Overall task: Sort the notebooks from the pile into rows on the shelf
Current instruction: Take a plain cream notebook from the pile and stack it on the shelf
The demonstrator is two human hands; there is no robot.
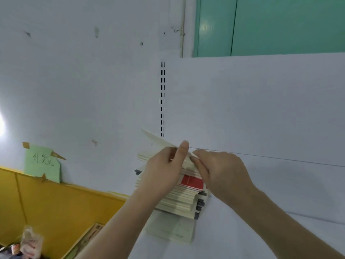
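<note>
A pile (179,200) of notebooks stands on the white shelf (280,230), at its back left corner, close against the white back panel (261,109). Most of the books are cream with dark spines showing at the right side; one red cover (192,182) sits partway down the pile. The lower books lie flat and jut toward the front edge, while the upper ones are stacked a little askew.

Both hands are at the top of the pile. The left hand (162,171) has its grip closed on a cream notebook (162,141), thumb on top and fingers below, and the book is tilted, its far end raised up and to the left above the pile. The right hand (220,171) touches the same book at its near right end, fingers curled onto it; whether this grip truly pinches the book or only rests on it, I cannot tell.

A slotted upright (162,98) with two columns of dark slots runs up the panel just behind the pile. The panel's top edge meets a pale wall (84,53) marked with a few dark scuffs, and to the upper right is a teal door (280,25). Left of the shelf is a yellow board (56,208), and taped to the wall above it a green note (43,163) with handwriting. At the lower left corner of the view lies some crumpled clear wrapping (29,243), blurred.
</note>
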